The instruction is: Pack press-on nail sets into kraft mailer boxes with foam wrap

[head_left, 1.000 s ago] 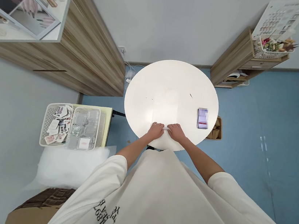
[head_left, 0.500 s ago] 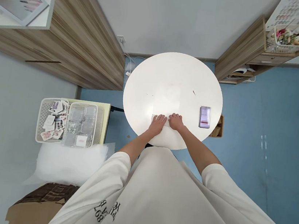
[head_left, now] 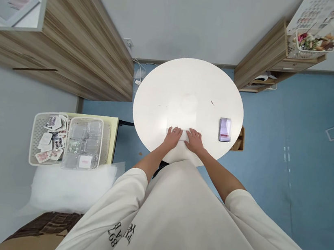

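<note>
My left hand (head_left: 172, 137) and my right hand (head_left: 195, 140) lie side by side at the near edge of a round white table (head_left: 190, 87). Both press flat, fingers stretched out, on a thin white sheet-like piece (head_left: 183, 135) that barely stands out from the tabletop. Its left edge shows just beyond my left hand. A ring sits on a finger of the left hand. To the right on the table lies a small card-like packet (head_left: 224, 129), apart from both hands.
A white basket (head_left: 38, 132) with small packs and clear trays stands on a yellow stand at the left, above a white bag (head_left: 69, 188) and a cardboard box (head_left: 32, 238). Wooden cabinets (head_left: 80, 60) flank the table; a small open box (head_left: 238, 140) sits on the blue floor.
Both hands have gone from a curled grip on the white piece to lying flat on it, slightly farther onto the table. The view has shifted a little.
</note>
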`<action>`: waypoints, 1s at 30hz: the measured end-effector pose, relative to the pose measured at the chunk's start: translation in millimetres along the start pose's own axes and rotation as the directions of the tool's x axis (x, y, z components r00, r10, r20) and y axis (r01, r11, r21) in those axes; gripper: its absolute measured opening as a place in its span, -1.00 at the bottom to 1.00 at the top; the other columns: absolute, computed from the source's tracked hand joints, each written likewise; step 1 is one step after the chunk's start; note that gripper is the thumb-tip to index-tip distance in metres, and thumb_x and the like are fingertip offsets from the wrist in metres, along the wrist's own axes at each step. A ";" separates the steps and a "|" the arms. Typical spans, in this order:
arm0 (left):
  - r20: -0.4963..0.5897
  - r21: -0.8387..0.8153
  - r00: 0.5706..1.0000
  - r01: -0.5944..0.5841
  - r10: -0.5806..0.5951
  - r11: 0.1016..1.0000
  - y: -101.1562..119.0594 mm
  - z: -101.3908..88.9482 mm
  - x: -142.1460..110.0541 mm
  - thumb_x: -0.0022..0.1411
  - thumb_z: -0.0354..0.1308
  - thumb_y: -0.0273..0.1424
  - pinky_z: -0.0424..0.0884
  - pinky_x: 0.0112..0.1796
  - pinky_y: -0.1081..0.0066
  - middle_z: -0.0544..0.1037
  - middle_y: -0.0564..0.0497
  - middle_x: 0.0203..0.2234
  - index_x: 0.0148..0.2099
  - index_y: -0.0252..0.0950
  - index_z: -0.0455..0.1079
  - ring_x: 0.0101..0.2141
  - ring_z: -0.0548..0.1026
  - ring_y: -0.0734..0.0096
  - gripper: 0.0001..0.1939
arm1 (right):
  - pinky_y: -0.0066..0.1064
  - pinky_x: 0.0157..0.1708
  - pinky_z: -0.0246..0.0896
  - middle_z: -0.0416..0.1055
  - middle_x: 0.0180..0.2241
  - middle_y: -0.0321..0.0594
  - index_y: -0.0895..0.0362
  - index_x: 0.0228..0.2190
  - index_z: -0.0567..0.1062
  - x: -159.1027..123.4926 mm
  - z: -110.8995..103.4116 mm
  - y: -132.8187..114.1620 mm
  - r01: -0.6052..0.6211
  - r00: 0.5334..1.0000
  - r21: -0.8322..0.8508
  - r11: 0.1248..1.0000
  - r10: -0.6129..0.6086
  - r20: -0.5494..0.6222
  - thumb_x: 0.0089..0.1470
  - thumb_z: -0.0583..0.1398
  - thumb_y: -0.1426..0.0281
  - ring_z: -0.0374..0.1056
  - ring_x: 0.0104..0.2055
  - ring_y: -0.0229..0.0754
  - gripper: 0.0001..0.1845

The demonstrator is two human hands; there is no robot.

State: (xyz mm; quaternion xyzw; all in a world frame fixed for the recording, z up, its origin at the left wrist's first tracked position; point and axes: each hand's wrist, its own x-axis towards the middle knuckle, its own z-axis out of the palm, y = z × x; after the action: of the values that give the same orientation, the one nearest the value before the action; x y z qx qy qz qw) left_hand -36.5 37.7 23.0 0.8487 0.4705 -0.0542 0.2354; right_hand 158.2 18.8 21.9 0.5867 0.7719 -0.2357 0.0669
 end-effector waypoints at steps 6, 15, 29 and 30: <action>0.037 -0.021 0.999 -0.039 0.040 0.999 5.0 -1.3 -12.1 0.25 0.06 -0.39 -0.23 0.34 -0.12 0.28 -0.22 0.30 0.35 -0.30 0.16 0.36 0.08 0.00 -0.38 | 0.03 0.32 -0.32 0.05 0.38 0.05 0.16 0.25 0.27 -14.3 2.4 -7.5 0.091 0.996 -0.010 0.996 -0.091 -0.016 0.23 0.10 0.31 -0.15 0.42 0.15 -0.41; 0.100 -0.056 0.995 0.003 0.003 0.998 14.1 -4.4 -44.6 0.38 -0.08 -0.30 -0.04 0.28 -0.08 0.48 -0.17 0.04 0.12 -0.24 0.39 0.19 0.32 0.07 -0.63 | -0.03 0.21 -0.11 0.51 0.00 -0.04 0.09 0.07 0.43 -27.6 -4.8 -10.2 0.141 0.978 0.094 0.985 -0.154 0.138 0.32 0.01 0.29 0.29 0.15 0.06 -0.62; 0.006 -0.003 0.990 0.143 -0.143 0.990 6.8 6.8 -28.1 0.20 0.11 -0.39 -0.12 0.30 -0.17 0.13 -0.31 0.36 0.46 -0.29 -0.07 0.36 0.05 -0.14 -0.17 | -0.01 0.24 -0.06 0.13 0.33 0.04 0.12 0.25 0.26 -3.9 -11.8 -4.3 -0.083 0.995 0.103 0.991 0.088 -0.044 0.30 0.03 0.26 0.01 0.34 0.14 -0.46; 0.019 -0.007 0.989 0.145 -0.145 0.989 5.5 8.1 -25.9 0.18 0.14 -0.36 -0.13 0.30 -0.19 0.12 -0.32 0.37 0.46 -0.29 -0.08 0.36 0.04 -0.16 -0.14 | -0.02 0.23 -0.03 0.12 0.33 0.04 0.12 0.26 0.24 -6.6 -11.2 -3.2 -0.111 0.992 0.105 0.988 0.116 -0.046 0.30 0.01 0.27 0.02 0.34 0.14 -0.46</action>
State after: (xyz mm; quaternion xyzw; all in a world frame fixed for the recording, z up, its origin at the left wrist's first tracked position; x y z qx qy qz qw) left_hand -45.2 11.5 25.8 0.8108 0.5288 -0.0772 0.2388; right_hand 159.1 17.4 35.2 0.6384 0.7255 -0.2554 0.0302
